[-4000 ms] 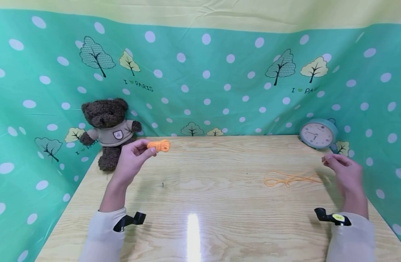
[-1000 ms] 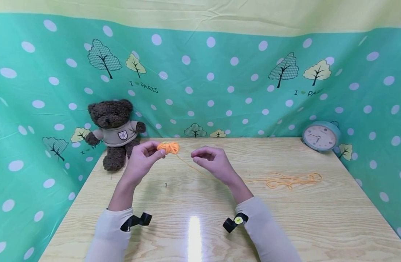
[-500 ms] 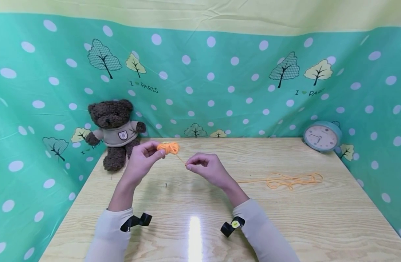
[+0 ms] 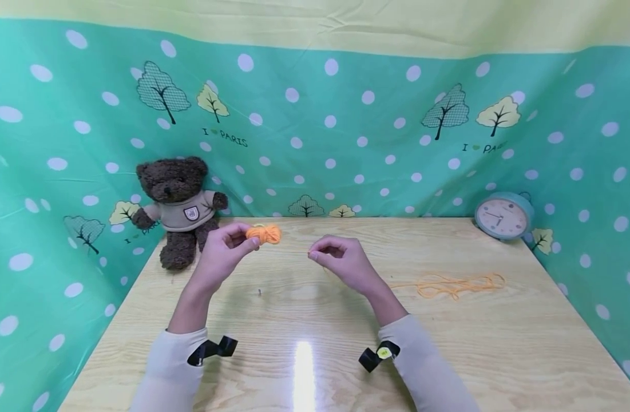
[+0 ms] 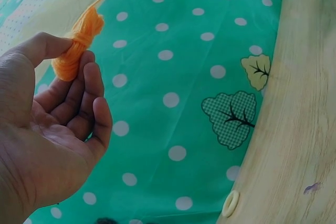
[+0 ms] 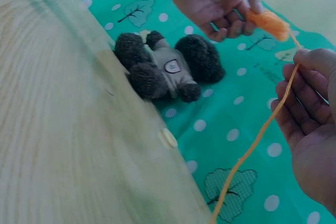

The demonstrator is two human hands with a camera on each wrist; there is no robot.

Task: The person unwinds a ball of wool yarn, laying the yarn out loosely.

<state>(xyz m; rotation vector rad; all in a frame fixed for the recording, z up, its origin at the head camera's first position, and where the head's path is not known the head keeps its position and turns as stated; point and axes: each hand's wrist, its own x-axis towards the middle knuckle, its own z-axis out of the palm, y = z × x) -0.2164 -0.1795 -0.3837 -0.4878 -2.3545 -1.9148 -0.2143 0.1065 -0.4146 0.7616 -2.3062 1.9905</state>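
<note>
A small wound bundle of orange yarn (image 4: pixel 263 233) is pinched between the thumb and fingers of my left hand (image 4: pixel 224 253), held above the table. From the bundle a single yarn strand (image 6: pixel 261 132) runs to my right hand (image 4: pixel 345 262), which pinches it between thumb and fingertips a short way to the right. In the right wrist view the strand then hangs down past the palm. Its far end joins a loose tangle of orange yarn (image 4: pixel 456 285) lying on the right side of the table.
A dark brown teddy bear (image 4: pixel 177 197) in a grey top sits at the back left of the wooden table (image 4: pixel 304 315). At the back right stands a teal alarm clock (image 4: pixel 502 216). Behind hangs a green dotted cloth (image 4: pixel 340 137). A pale oval ring (image 5: pixel 231 203) shows near the table's edge.
My right hand came from the far right to near the bundle, pinched the strand close to it, and has since drawn slightly away to the right. My left hand stays nearly still.
</note>
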